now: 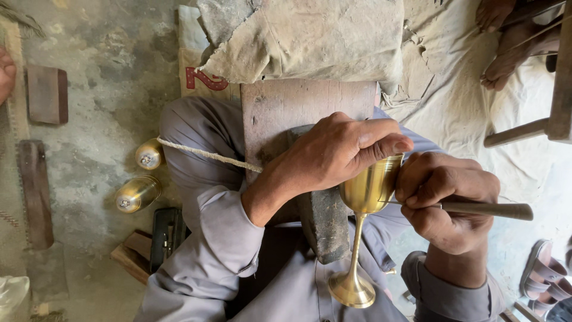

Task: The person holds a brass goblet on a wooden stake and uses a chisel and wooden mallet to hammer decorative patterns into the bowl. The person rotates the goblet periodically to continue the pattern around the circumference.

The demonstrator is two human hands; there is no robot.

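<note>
The brass goblet (364, 203) is gripped at its cup by the closed left hand (333, 152), over the lap. A thin tool (482, 209) is clenched in the right hand (444, 200); a slip could probably scratch the metal or the thumb.

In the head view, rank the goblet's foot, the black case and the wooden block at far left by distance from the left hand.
From the left hand:
1. Goblet's foot, just below.
2. Black case, on the floor at lower left.
3. Wooden block, at the far left.
</note>
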